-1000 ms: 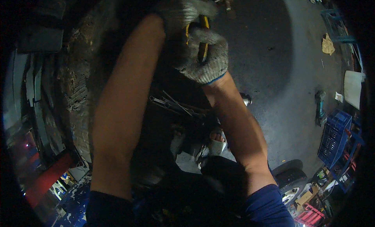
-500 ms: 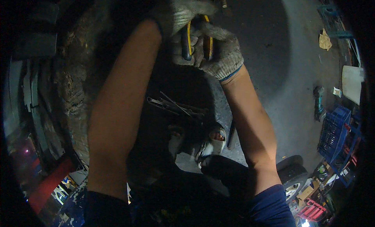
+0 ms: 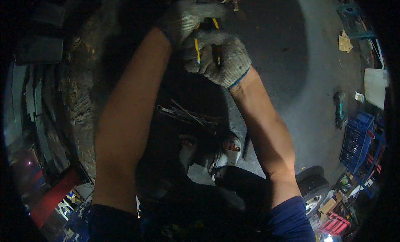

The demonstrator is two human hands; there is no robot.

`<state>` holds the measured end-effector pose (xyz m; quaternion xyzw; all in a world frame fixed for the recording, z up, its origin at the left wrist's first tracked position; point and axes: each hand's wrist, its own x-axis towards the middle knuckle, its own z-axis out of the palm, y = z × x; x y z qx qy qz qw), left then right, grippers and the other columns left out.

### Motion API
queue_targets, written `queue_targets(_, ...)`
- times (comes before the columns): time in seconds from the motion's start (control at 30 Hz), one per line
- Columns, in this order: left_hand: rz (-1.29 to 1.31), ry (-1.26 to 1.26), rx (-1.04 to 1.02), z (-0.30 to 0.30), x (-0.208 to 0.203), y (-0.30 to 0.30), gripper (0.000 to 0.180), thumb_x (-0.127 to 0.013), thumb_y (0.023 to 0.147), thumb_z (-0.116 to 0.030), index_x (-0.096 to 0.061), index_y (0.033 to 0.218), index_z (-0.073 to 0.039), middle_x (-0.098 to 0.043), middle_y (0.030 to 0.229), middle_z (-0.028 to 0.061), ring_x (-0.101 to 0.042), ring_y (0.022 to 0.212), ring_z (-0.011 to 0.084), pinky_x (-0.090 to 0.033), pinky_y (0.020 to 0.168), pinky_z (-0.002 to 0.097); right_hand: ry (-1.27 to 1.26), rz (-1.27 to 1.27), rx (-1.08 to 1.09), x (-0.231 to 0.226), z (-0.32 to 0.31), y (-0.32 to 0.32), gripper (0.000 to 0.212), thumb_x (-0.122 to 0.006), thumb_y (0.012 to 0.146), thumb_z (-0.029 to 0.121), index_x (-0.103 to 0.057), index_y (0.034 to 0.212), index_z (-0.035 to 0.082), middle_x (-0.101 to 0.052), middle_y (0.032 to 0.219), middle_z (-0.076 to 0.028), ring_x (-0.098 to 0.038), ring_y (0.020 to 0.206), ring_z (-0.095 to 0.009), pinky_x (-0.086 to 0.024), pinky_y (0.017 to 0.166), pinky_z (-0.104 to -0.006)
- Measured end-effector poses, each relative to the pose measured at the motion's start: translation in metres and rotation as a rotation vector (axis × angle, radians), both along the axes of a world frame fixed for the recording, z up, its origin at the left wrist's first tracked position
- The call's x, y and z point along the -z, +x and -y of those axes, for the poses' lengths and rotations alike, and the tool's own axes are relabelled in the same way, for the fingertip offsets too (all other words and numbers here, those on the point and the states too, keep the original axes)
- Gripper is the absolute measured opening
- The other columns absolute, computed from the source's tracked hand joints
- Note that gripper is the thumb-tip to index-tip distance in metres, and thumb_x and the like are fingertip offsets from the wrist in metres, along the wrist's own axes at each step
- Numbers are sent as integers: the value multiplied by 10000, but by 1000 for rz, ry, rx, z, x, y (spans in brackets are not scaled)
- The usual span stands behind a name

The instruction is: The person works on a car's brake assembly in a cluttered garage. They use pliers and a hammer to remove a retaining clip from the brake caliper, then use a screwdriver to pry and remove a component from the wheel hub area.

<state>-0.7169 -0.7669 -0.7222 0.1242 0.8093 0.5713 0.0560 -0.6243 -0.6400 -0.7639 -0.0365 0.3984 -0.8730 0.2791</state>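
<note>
Both hands wear dirty off-white knit gloves and meet at the top of the view, in front of dark shadow. My right hand [image 3: 229, 60] is closed around the black-and-yellow handles of a pair of pliers [image 3: 197, 50]. Its fingers cover much of the handles, and the jaws are hidden. Just beyond it, my left hand [image 3: 196, 15] is bent over the far end of the pliers with its fingers curled. What those fingers hold is lost in shadow.
Several wrenches [image 3: 183, 114] lie on the dark floor below my hands, near my sandalled feet [image 3: 230, 148]. To the right are a teal power tool [image 3: 340, 108], a blue plastic crate [image 3: 356, 135] and a wheel [image 3: 312, 192]. A metal part [image 3: 236, 4] shows at the top.
My right hand has shifted slightly left and down, and its fingers now cover more of the pliers' handles. My left hand has moved only a little.
</note>
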Motion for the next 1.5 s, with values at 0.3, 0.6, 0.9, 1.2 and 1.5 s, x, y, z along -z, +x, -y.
queue_targets(0.3, -218, -65, 14, 17, 42, -13, 380, -724, 924, -244, -683, 1247, -49, -703, 1222, 123, -664, 1146, 269, -529, 1010, 404, 476, 130, 135, -34, 9, 4, 354, -673, 960, 163, -632, 1278, 14, -713, 1073, -157, -728, 898, -294, -642, 741, -441)
queue_targets(0.6, 267, 448, 347, 54, 58, -34, 296, -687, 963, -168, -701, 1232, -45, -714, 1216, 93, -662, 1160, 233, -529, 1018, 376, 290, 252, 62, -37, -2, 4, 317, -668, 941, 102, -666, 1251, 39, -724, 987, -97, -719, 855, -210, -626, 679, -342)
queue_targets(0.9, 199, 288, 440, 47, 56, -33, 318, -748, 912, -185, -709, 1186, -28, -728, 1162, 87, -685, 1090, 234, -552, 946, 375, 461, -583, 131, 5, -29, 7, 225, -714, 927, 131, -737, 1149, 104, -748, 1053, -96, -728, 961, -259, -611, 800, -449)
queue_targets(1.2, -62, -6, 217, 24, 17, 16, 334, -758, 904, -190, -706, 1192, -28, -727, 1171, 86, -682, 1097, 234, -547, 956, 376, 1022, -1148, 53, 7, -47, 14, 421, -799, 714, -32, -762, 1114, 93, -746, 1126, -124, -718, 1006, -312, -598, 869, -380)
queue_targets(1.5, -55, -35, 174, 12, 9, 19, 351, -769, 896, -194, -703, 1199, -29, -726, 1180, 85, -678, 1104, 233, -542, 966, 377, 366, 39, -70, -18, -42, 6, 236, -769, 880, 64, -741, 1110, 23, -754, 1124, -117, -726, 1057, -252, -625, 878, -385)
